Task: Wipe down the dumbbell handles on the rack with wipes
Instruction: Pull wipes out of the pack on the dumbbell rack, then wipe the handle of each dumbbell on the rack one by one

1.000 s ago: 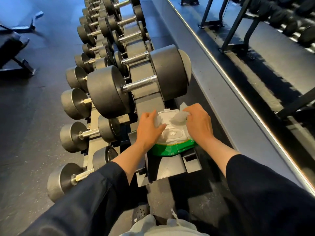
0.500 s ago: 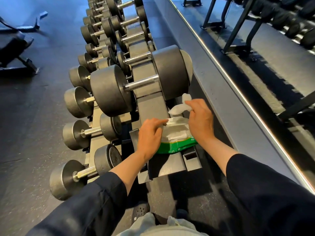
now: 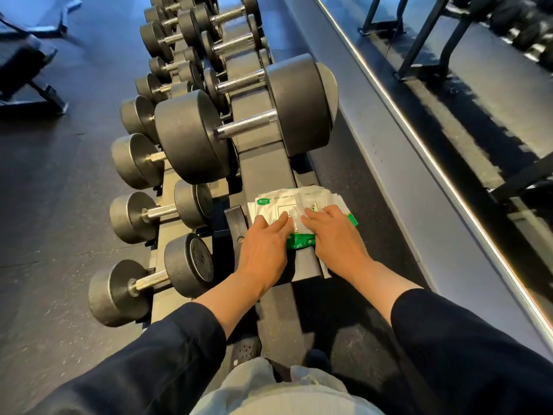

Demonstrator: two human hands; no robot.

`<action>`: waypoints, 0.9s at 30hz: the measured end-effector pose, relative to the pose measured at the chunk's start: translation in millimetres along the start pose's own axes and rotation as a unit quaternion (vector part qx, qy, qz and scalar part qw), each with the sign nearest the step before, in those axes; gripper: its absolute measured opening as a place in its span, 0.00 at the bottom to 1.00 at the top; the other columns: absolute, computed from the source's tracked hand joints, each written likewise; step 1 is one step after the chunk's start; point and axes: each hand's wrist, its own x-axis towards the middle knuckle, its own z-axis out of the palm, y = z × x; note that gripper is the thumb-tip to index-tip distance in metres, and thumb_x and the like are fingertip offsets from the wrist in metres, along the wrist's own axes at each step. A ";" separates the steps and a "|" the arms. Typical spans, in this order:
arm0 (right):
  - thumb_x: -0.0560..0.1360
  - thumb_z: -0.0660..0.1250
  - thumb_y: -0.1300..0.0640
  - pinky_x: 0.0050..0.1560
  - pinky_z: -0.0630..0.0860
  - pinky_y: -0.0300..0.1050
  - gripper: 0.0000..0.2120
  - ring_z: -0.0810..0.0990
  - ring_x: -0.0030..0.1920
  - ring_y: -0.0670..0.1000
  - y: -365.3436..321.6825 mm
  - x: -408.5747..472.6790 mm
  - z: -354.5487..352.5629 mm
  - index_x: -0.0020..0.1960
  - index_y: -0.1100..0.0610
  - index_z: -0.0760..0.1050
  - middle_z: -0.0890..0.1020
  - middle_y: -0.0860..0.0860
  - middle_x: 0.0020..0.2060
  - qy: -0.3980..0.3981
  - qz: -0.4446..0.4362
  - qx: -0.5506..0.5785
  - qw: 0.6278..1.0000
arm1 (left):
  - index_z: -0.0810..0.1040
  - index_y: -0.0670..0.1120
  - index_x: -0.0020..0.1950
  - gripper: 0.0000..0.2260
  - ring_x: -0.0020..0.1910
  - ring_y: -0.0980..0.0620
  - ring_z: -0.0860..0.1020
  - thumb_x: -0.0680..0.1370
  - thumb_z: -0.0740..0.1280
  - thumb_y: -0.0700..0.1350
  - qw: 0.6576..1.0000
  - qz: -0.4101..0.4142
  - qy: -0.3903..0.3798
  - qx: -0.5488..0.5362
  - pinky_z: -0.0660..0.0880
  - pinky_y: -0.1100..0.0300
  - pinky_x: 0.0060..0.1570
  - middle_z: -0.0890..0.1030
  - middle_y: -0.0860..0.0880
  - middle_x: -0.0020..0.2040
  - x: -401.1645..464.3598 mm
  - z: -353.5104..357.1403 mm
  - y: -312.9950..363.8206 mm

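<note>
Both hands lie flat on the wipes pack (image 3: 270, 205) atop the rack (image 3: 263, 163): left hand (image 3: 263, 250) and right hand (image 3: 335, 235), grips spread, fingers pressing the flap. Large dumbbell (image 3: 245, 127) at twelve o'clock.

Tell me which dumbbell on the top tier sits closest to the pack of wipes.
The largest dumbbell, with the big dark heads and knurled chrome handle. It sits on the top rail just beyond the wipes pack; the other top-tier dumbbells lie farther back.
</note>
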 end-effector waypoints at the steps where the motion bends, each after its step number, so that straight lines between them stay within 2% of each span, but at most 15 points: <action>1: 0.78 0.61 0.63 0.63 0.65 0.44 0.22 0.64 0.66 0.51 -1.2 0.3 1.5 0.71 0.55 0.67 0.70 0.49 0.69 -0.003 0.002 -0.005 1.000 | 0.69 0.46 0.71 0.21 0.51 0.44 0.70 0.78 0.63 0.40 1.000 0.004 -0.003 0.008 0.70 0.55 0.48 0.70 0.47 0.71 0.9 2.3 0.2; 4: 0.77 0.63 0.64 0.62 0.70 0.47 0.19 0.68 0.64 0.53 -3.1 1.6 2.0 0.67 0.57 0.72 0.74 0.54 0.65 0.011 0.031 0.035 0.999 | 0.69 0.45 0.70 0.20 0.55 0.45 0.69 0.78 0.62 0.38 0.999 0.009 0.012 -0.035 0.68 0.55 0.54 0.70 0.47 0.71 -2.7 1.1 -1.5; 7: 0.75 0.64 0.68 0.60 0.75 0.50 0.15 0.75 0.59 0.57 -4.1 -0.5 0.1 0.60 0.61 0.78 0.77 0.59 0.58 0.097 0.052 0.120 0.987 | 0.74 0.40 0.63 0.16 0.57 0.46 0.70 0.75 0.66 0.34 0.980 -0.034 0.109 -0.161 0.69 0.57 0.58 0.75 0.41 0.61 -14.8 -3.9 -6.1; 10: 0.74 0.65 0.70 0.58 0.71 0.45 0.14 0.77 0.57 0.58 -12.1 3.0 -0.1 0.58 0.63 0.79 0.80 0.60 0.55 0.166 0.026 0.151 0.974 | 0.73 0.40 0.57 0.11 0.54 0.52 0.69 0.75 0.65 0.34 0.964 -0.070 0.165 -0.196 0.66 0.65 0.56 0.74 0.43 0.55 -20.0 -6.9 -6.5; 13: 0.74 0.64 0.68 0.57 0.74 0.50 0.12 0.74 0.57 0.58 -18.0 10.8 7.5 0.56 0.63 0.79 0.81 0.59 0.53 0.121 -0.009 0.119 0.985 | 0.72 0.42 0.55 0.10 0.50 0.56 0.70 0.75 0.65 0.33 0.948 -0.099 0.187 -0.238 0.67 0.71 0.52 0.74 0.46 0.52 -21.7 -10.4 -3.2; 16: 0.75 0.63 0.66 0.58 0.74 0.52 0.11 0.71 0.58 0.55 -16.2 9.6 18.3 0.55 0.62 0.79 0.80 0.57 0.55 0.074 -0.023 0.085 0.993 | 0.72 0.45 0.58 0.12 0.53 0.59 0.73 0.77 0.64 0.34 0.927 -0.139 0.214 -0.274 0.69 0.69 0.55 0.75 0.50 0.56 -30.3 -12.3 -3.9; 18: 0.75 0.65 0.62 0.63 0.70 0.49 0.13 0.71 0.61 0.56 -19.1 7.0 21.7 0.60 0.62 0.77 0.78 0.56 0.60 0.085 -0.030 0.120 0.989 | 0.72 0.46 0.61 0.12 0.55 0.65 0.72 0.78 0.64 0.37 0.920 -0.153 0.226 -0.282 0.69 0.71 0.57 0.75 0.52 0.58 -37.8 -14.3 -3.2; 21: 0.76 0.66 0.58 0.64 0.62 0.43 0.18 0.71 0.64 0.56 -33.5 6.6 24.8 0.64 0.61 0.74 0.76 0.56 0.63 0.095 -0.068 0.180 0.977 | 0.73 0.43 0.60 0.10 0.56 0.63 0.72 0.79 0.64 0.39 0.917 -0.182 0.250 -0.253 0.67 0.73 0.58 0.75 0.50 0.59 -49.6 -12.4 -0.6; 24: 0.76 0.65 0.65 0.64 0.62 0.44 0.14 0.73 0.63 0.59 -52.9 9.1 31.6 0.62 0.64 0.76 0.76 0.59 0.62 0.113 -0.094 0.220 0.964 | 0.72 0.44 0.62 0.11 0.52 0.65 0.73 0.80 0.62 0.38 0.897 -0.236 0.270 -0.260 0.67 0.76 0.54 0.75 0.54 0.56 -63.4 -14.6 0.3; 26: 0.73 0.65 0.70 0.66 0.63 0.49 0.14 0.76 0.60 0.61 -66.9 11.0 38.4 0.58 0.66 0.78 0.78 0.61 0.59 0.137 -0.107 0.228 0.958 | 0.71 0.46 0.55 0.05 0.44 0.63 0.74 0.80 0.60 0.40 0.889 -0.257 0.281 -0.255 0.69 0.72 0.45 0.75 0.56 0.47 -72.8 -21.8 -5.3; 27: 0.72 0.65 0.71 0.66 0.64 0.50 0.14 0.77 0.59 0.61 -75.1 12.8 41.6 0.57 0.66 0.78 0.79 0.61 0.58 0.144 -0.111 0.235 0.955 | 0.71 0.45 0.54 0.04 0.43 0.61 0.73 0.80 0.59 0.42 0.889 -0.258 0.288 -0.244 0.69 0.69 0.43 0.74 0.54 0.46 -77.3 -26.7 -10.3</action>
